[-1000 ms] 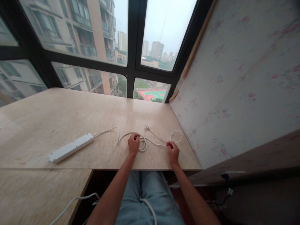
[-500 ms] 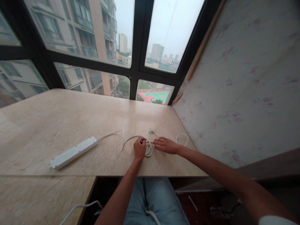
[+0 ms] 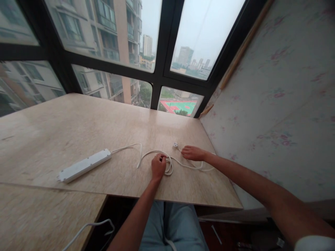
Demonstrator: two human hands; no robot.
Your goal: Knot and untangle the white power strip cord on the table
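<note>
A white power strip (image 3: 85,165) lies slantwise on the stone-patterned countertop, its white cord (image 3: 153,151) running right across the surface. My left hand (image 3: 158,168) is closed around part of that cord, against a small coil (image 3: 170,169) that shows at its right side. Farther right, my right hand (image 3: 193,153) is palm down with its fingers bent together over the cord just behind the plug (image 3: 175,145). The plug rests on the counter with its prongs facing away. Beneath my right wrist, a loose length of cord loops toward the wall; my forearm hides part of it.
The countertop (image 3: 112,122) meets dark-framed windows at the back and a flowered wall (image 3: 261,115) on the right. A lower-left counter section (image 3: 52,209) carries another white cable (image 3: 83,226). My legs (image 3: 172,223) are below the front edge.
My right hand has moved away from the coil, up and right toward the plug's cord, uncovering a stretch of cord. My left hand stays at the coil. The view has shifted and tilted slightly.
</note>
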